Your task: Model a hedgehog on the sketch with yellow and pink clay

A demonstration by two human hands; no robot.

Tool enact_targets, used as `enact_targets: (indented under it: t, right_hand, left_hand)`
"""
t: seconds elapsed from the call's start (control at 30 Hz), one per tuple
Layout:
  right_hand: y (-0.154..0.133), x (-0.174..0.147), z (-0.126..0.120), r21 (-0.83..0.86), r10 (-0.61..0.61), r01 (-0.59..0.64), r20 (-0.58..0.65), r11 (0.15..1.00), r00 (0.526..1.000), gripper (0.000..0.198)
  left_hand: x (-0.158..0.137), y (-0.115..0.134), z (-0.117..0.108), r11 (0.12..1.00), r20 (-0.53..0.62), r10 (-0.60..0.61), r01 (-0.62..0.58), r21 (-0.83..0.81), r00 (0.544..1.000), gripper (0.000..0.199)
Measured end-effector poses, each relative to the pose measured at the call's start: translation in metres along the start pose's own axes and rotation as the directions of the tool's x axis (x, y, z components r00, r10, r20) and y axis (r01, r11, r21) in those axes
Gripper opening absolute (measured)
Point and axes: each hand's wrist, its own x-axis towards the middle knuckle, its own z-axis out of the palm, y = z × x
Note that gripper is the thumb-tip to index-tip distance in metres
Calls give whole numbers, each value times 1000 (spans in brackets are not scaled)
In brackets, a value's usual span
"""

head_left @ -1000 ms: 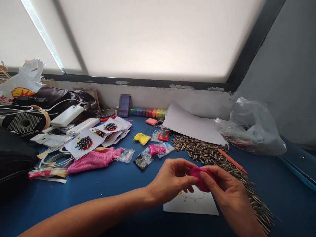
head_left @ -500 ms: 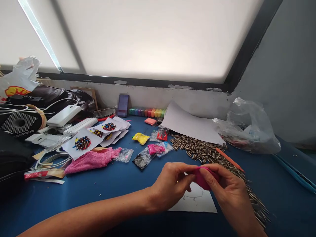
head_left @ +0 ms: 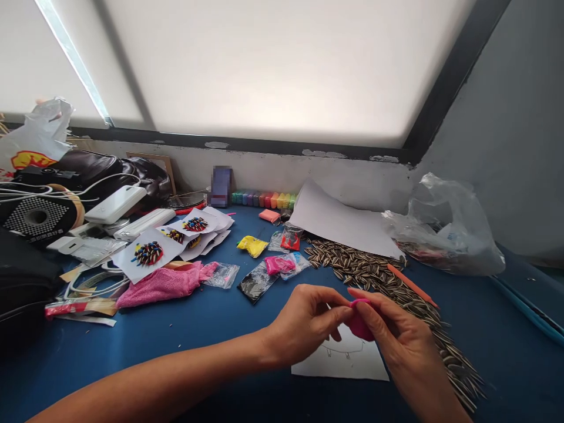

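I've got left hand [head_left: 304, 329] and right hand [head_left: 403, 341] both pinching the magenta lump [head_left: 360, 325] above the drawing sheet [head_left: 343, 365]; striped seeds [head_left: 374, 281] lie just beyond.

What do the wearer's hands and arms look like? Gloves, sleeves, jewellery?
Both the left hand and right hand are ungloved. The left forearm shows no sleeve, watch or bracelet. No rings visible, though some fingers are hidden.

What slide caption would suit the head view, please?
Left hand and right hand pinch a pink lump over a paper drawing.
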Motion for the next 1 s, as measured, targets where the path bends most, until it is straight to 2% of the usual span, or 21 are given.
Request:
enact_targets:
  t: [0.2, 0.33, 0.47, 0.73, 0.87, 1.0]
  right_hand:
    - [-3, 1, -2, -64, -32, 39, 99, 997, 995, 40]
    - [-7, 1, -4, -112, -91, 96, 49, 989, 995, 37]
    - [-5, 1, -3, -49, -27, 27, -8, 998, 1000, 35]
    - [-5, 0, -2, 6, 56, -57, 65, 998, 996, 40]
    - [-6, 0, -3, 14, 44, -46, 124, 999, 991, 31]
    - [-7, 2, -4, 24, 28, -30, 60, 999, 998, 31]
  left_hand:
    - [2, 2, -2, 996, 27, -21, 23, -91, 999, 42]
    - [3, 1, -3, 995, 31, -52, 54, -87, 998, 48]
    - [3, 0, -3, 988, 41, -55, 61, -145, 998, 49]
    - [4, 1, -3, 984, 26, -60, 64, -166, 998, 46]
    - [3, 2, 0, 979, -11, -79, 76, -189, 997, 52]
    - [0, 2, 3, 984, -12, -57, 54, -167, 998, 54]
